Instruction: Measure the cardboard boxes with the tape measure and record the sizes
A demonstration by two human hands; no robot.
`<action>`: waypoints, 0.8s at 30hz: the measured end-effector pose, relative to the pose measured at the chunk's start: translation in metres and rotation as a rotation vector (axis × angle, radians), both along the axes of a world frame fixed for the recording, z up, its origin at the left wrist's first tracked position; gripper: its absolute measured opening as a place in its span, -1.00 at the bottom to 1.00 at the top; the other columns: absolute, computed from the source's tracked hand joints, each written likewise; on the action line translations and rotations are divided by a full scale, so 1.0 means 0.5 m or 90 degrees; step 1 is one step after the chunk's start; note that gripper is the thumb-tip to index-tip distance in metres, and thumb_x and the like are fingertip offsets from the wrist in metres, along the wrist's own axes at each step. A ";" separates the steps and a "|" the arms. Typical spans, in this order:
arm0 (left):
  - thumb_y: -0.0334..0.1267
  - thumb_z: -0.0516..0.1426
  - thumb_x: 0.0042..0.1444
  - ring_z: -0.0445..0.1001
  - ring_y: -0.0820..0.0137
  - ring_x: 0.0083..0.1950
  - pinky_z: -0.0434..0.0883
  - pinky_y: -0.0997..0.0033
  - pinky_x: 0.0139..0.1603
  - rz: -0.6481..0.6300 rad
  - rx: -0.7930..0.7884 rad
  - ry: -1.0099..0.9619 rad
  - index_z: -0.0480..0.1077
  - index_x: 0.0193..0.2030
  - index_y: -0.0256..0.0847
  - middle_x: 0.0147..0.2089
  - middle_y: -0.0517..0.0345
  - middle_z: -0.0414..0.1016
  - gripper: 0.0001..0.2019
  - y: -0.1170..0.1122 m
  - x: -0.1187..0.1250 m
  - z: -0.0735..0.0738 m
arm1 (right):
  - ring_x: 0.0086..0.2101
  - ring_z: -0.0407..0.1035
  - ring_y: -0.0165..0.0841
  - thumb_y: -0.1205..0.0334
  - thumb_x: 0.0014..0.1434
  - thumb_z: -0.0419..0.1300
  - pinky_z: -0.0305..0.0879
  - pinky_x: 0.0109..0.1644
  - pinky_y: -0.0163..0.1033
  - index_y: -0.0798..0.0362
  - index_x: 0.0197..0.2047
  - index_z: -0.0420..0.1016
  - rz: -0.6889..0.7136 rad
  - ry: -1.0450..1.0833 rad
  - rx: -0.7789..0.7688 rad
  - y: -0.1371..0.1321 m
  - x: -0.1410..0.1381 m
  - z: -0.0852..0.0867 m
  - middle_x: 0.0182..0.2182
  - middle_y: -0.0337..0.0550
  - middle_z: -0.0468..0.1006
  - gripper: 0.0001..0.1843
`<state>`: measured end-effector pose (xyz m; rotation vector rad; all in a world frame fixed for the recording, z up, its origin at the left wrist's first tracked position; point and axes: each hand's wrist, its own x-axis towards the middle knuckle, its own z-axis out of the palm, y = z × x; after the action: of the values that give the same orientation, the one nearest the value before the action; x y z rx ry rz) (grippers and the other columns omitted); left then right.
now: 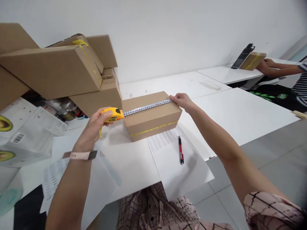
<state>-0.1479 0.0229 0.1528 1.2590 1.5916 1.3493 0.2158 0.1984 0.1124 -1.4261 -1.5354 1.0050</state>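
Observation:
A cardboard box [153,119] with a strip of yellow tape along its front side sits on the white table in front of me. Past its left end, my left hand [97,123] is wrapped round a yellow tape measure [112,115]. The metal blade [147,107] runs out of the case and lies along the box's top face to the right end. There my right hand [182,100] pinches the blade's tip at the box edge. Printed sheets [168,159] lie under and in front of the box, with a red and black pen [180,150] on them.
Large cardboard boxes [55,70] are stacked at the left, above a white carton with avocado pictures [26,137]. More papers [96,182] lie under my left forearm. Far right, another person's hands [265,66] are at a small box [253,61] beside a dark bottle [242,56].

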 end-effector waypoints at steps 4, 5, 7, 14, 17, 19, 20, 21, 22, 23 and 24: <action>-0.03 0.35 -0.02 0.45 0.29 -0.30 0.36 0.39 -0.37 -0.119 -0.074 -0.024 0.45 0.22 -0.08 -0.21 0.05 0.58 -0.37 -0.110 0.071 -0.017 | -0.37 0.27 -0.41 -0.18 0.21 0.31 0.24 -0.23 -0.24 0.02 -0.44 0.32 0.042 0.099 0.124 0.010 -0.004 0.032 -0.42 -0.20 0.44 -0.53; -0.03 0.34 -0.01 0.48 0.28 -0.29 0.39 0.35 -0.36 -0.181 -0.116 -0.078 0.42 0.24 -0.07 -0.14 0.01 0.58 -0.36 -0.139 0.103 -0.034 | -0.35 0.28 -0.41 -0.19 0.22 0.29 0.25 -0.19 -0.24 0.02 -0.42 0.34 0.067 0.105 0.149 0.015 -0.013 0.039 -0.40 -0.20 0.45 -0.54; -0.02 0.36 -0.01 0.52 0.28 -0.24 0.46 0.29 -0.29 -0.321 -0.205 -0.213 0.37 0.26 -0.05 -0.03 -0.02 0.54 -0.33 -0.184 0.179 -0.075 | -0.32 0.29 -0.38 -0.19 0.23 0.27 0.25 -0.15 -0.21 0.01 -0.41 0.36 0.137 0.063 0.180 0.027 -0.043 0.053 -0.38 -0.19 0.46 -0.55; -0.05 0.40 -0.06 0.53 0.32 -0.23 0.48 0.27 -0.19 -0.333 -0.189 -0.469 0.35 -0.05 -0.14 -0.09 0.07 0.45 -0.50 -0.162 0.381 -0.106 | -0.29 0.28 -0.27 -0.03 0.33 0.16 0.24 -0.11 -0.11 0.01 -0.46 0.34 0.278 -0.238 0.228 0.105 -0.195 0.084 -0.31 -0.06 0.47 -0.61; -0.01 0.34 -0.01 0.54 0.32 -0.28 0.49 0.24 -0.25 -0.295 -0.168 -0.473 0.34 -0.08 -0.15 -0.07 0.05 0.47 -0.55 -0.130 0.386 -0.072 | -0.34 0.25 -0.28 -0.03 0.33 0.17 0.20 -0.14 -0.11 0.00 -0.52 0.27 0.229 -0.292 0.184 0.136 -0.218 0.072 -0.37 -0.07 0.44 -0.56; 0.02 0.31 0.01 0.56 0.32 -0.31 0.50 0.23 -0.27 -0.288 -0.167 -0.483 0.35 -0.07 -0.14 -0.06 0.05 0.48 -0.57 -0.124 0.383 -0.060 | -0.37 0.24 -0.30 -0.06 0.31 0.20 0.17 -0.18 -0.12 0.00 -0.52 0.28 0.239 -0.294 0.142 0.148 -0.214 0.058 -0.40 -0.10 0.43 -0.55; 0.03 0.30 0.02 0.56 0.32 -0.32 0.51 0.23 -0.28 -0.289 -0.168 -0.493 0.35 -0.06 -0.14 -0.06 0.05 0.49 -0.56 -0.126 0.384 -0.057 | -0.39 0.22 -0.32 -0.07 0.30 0.22 0.16 -0.20 -0.13 0.00 -0.52 0.28 0.253 -0.288 0.129 0.150 -0.210 0.052 -0.43 -0.13 0.41 -0.54; 0.03 0.30 0.01 0.57 0.31 -0.33 0.51 0.24 -0.29 -0.290 -0.171 -0.504 0.34 -0.05 -0.13 -0.07 0.06 0.49 -0.56 -0.129 0.386 -0.057 | -0.41 0.20 -0.34 -0.09 0.28 0.23 0.14 -0.23 -0.15 0.00 -0.53 0.26 0.271 -0.278 0.121 0.151 -0.205 0.046 -0.47 -0.17 0.38 -0.52; 0.03 0.30 0.00 0.57 0.31 -0.33 0.51 0.25 -0.30 -0.292 -0.176 -0.516 0.34 -0.05 -0.13 -0.08 0.07 0.49 -0.55 -0.134 0.390 -0.059 | -0.44 0.16 -0.36 -0.11 0.27 0.24 0.12 -0.25 -0.17 0.00 -0.54 0.24 0.290 -0.265 0.116 0.149 -0.200 0.043 -0.50 -0.20 0.33 -0.50; 0.03 0.31 -0.01 0.58 0.31 -0.33 0.52 0.26 -0.31 -0.293 -0.180 -0.526 0.34 -0.05 -0.13 -0.09 0.08 0.49 -0.54 -0.138 0.395 -0.061 | -0.45 0.13 -0.38 -0.12 0.27 0.25 0.10 -0.27 -0.18 0.00 -0.56 0.21 0.308 -0.250 0.113 0.147 -0.197 0.041 -0.53 -0.23 0.29 -0.48; 0.03 0.32 -0.03 0.58 0.30 -0.33 0.52 0.27 -0.32 -0.293 -0.183 -0.535 0.34 -0.05 -0.12 -0.10 0.09 0.48 -0.53 -0.142 0.401 -0.064 | -0.47 0.10 -0.40 -0.12 0.26 0.25 0.08 -0.29 -0.19 0.00 -0.57 0.19 0.324 -0.234 0.109 0.144 -0.195 0.040 -0.55 -0.25 0.25 -0.46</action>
<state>0.0524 -0.0481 0.1210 0.6679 0.8000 1.0799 0.1181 0.2706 0.1326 -1.1651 -2.2752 0.8945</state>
